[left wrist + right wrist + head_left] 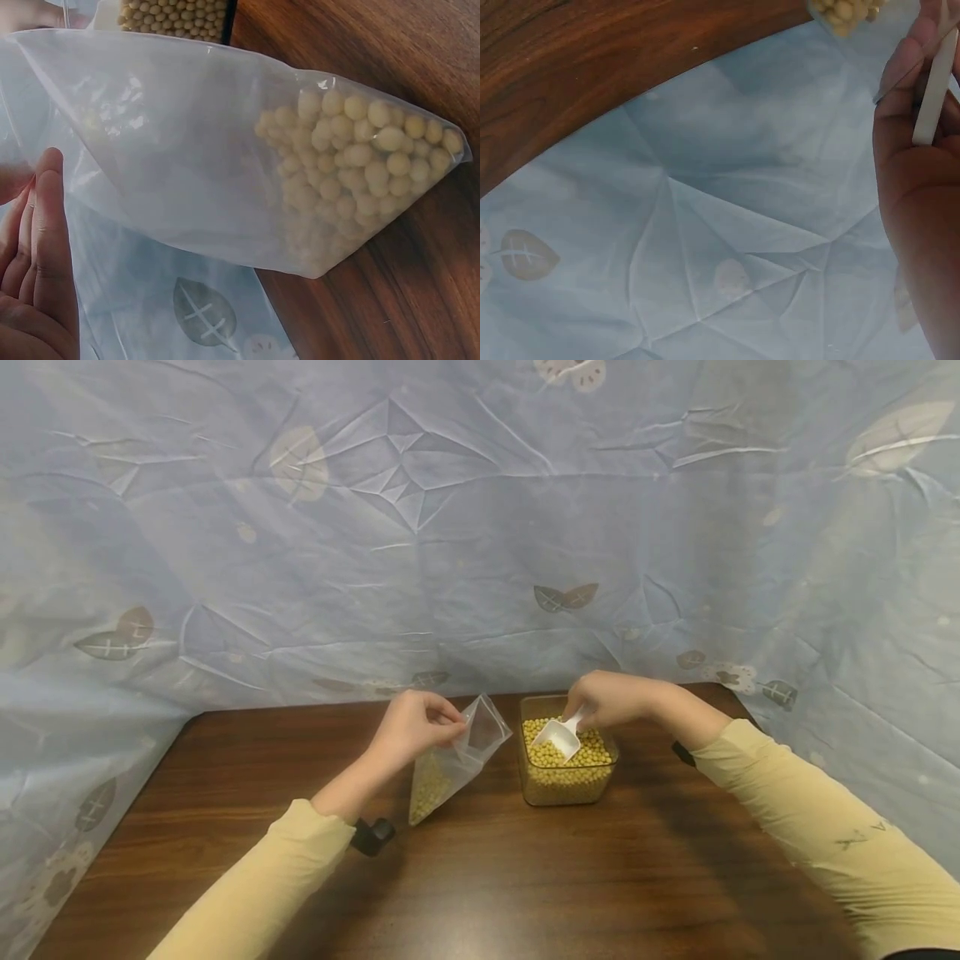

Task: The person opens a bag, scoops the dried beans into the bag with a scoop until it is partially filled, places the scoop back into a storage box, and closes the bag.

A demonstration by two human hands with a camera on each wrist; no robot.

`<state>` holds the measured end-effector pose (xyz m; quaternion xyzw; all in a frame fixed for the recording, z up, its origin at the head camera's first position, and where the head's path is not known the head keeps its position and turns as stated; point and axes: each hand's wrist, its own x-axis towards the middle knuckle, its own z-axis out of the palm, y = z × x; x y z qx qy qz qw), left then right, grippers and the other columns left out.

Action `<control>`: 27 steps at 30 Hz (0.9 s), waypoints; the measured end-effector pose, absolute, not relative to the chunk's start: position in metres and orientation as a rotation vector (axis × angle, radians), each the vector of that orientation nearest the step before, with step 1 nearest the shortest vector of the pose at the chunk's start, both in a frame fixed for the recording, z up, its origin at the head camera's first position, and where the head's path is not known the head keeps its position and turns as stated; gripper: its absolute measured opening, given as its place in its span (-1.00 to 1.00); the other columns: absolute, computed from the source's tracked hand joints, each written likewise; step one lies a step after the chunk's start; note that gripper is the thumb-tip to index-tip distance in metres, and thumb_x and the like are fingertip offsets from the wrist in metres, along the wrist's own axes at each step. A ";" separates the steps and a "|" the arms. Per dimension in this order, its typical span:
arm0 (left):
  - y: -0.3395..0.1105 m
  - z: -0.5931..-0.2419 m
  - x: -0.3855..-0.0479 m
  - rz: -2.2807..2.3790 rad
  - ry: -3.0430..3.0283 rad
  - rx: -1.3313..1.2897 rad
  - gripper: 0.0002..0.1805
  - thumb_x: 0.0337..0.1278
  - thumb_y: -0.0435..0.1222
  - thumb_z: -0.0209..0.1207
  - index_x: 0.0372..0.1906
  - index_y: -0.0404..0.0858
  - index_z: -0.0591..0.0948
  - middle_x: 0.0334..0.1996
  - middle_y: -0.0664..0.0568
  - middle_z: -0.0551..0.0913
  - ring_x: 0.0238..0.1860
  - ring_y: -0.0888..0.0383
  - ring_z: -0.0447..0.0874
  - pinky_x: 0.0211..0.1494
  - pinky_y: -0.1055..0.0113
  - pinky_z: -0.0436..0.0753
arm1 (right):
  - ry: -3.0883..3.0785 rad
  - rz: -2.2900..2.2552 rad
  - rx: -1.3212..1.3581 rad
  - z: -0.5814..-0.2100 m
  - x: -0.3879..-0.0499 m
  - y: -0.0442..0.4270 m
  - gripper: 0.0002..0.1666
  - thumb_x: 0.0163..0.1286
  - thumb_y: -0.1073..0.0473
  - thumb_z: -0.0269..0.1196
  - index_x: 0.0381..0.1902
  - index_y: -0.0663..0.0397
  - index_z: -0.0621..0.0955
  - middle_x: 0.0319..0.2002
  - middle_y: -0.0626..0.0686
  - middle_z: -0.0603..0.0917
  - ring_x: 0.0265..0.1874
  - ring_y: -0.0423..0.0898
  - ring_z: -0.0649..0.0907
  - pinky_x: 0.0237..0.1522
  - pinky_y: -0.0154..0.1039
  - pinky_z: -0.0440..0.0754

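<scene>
My left hand (420,722) pinches the upper edge of a clear plastic bag (480,747). Soybeans (360,157) fill the bag's lower corner, as the left wrist view shows close up. To the right, a clear rectangular container (568,797) holds many more soybeans (592,747). My right hand (607,697) reaches over its rim and grips the handle of a white scoop (558,739), whose bowl lies at the surface of the beans. In the right wrist view, fingers curl round the scoop's handle (936,97); its bowl is out of that view.
Both things are near the back of a dark brown wooden table (495,885). A pale blue curtain (450,568) with leaf prints hangs close behind the table and along its sides.
</scene>
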<state>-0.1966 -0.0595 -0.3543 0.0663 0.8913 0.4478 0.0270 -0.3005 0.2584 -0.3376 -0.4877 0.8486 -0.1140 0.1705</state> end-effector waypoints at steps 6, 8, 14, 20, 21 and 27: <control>-0.061 -0.355 -0.197 1.377 2.753 0.208 -0.90 0.27 -0.35 0.43 -0.21 -0.32 0.83 -0.31 -0.14 0.87 -0.41 0.08 0.88 -0.17 0.14 0.85 | 2.383 -0.262 -1.422 -0.334 -0.298 0.257 -0.78 0.30 0.36 0.45 -0.09 0.27 0.82 -0.19 0.15 0.85 -0.16 0.09 0.81 0.01 -0.01 0.80; -0.061 -0.355 -0.198 1.368 2.756 0.221 -0.90 0.28 -0.34 0.43 -0.21 -0.31 0.83 -0.31 -0.14 0.87 -0.41 0.09 0.88 -0.17 0.15 0.85 | 2.378 -0.251 -1.425 -0.334 -0.298 0.257 -0.78 0.30 0.37 0.45 -0.09 0.27 0.82 -0.18 0.16 0.86 -0.15 0.10 0.82 0.02 0.01 0.79; -0.061 -0.356 -0.199 1.353 2.763 0.228 -0.89 0.27 -0.32 0.44 -0.20 -0.29 0.84 -0.31 -0.11 0.88 -0.42 0.14 0.86 -0.23 0.24 0.82 | 2.358 -0.284 -1.416 -0.336 -0.297 0.255 -0.81 0.28 0.37 0.46 -0.13 0.27 0.83 -0.22 0.14 0.87 -0.21 0.04 0.82 -0.02 -0.06 0.81; -0.061 -0.354 -0.199 1.358 2.761 0.227 -0.88 0.27 -0.31 0.43 -0.20 -0.30 0.84 -0.32 -0.12 0.87 -0.43 0.13 0.86 -0.27 0.30 0.80 | 2.383 -0.305 -1.338 -0.342 -0.291 0.254 -0.84 0.33 0.33 0.44 -0.14 0.21 0.84 -0.23 0.08 0.86 -0.21 -0.03 0.81 -0.03 -0.07 0.80; -0.061 -0.354 -0.199 1.359 2.760 0.226 -0.88 0.27 -0.32 0.43 -0.20 -0.30 0.84 -0.32 -0.12 0.87 -0.43 0.12 0.86 -0.27 0.30 0.80 | 2.402 -0.298 -1.325 -0.343 -0.290 0.254 -0.84 0.35 0.33 0.42 -0.14 0.20 0.83 -0.21 0.07 0.86 -0.19 -0.03 0.81 -0.01 -0.05 0.80; -0.062 -0.354 -0.199 1.347 2.767 0.237 -0.89 0.28 -0.32 0.42 -0.21 -0.30 0.84 -0.33 -0.12 0.87 -0.43 0.12 0.86 -0.27 0.29 0.80 | 2.483 -0.265 -1.345 -0.350 -0.283 0.255 -0.81 0.35 0.29 0.38 -0.10 0.19 0.80 -0.15 0.08 0.84 -0.17 -0.04 0.79 -0.06 -0.05 0.78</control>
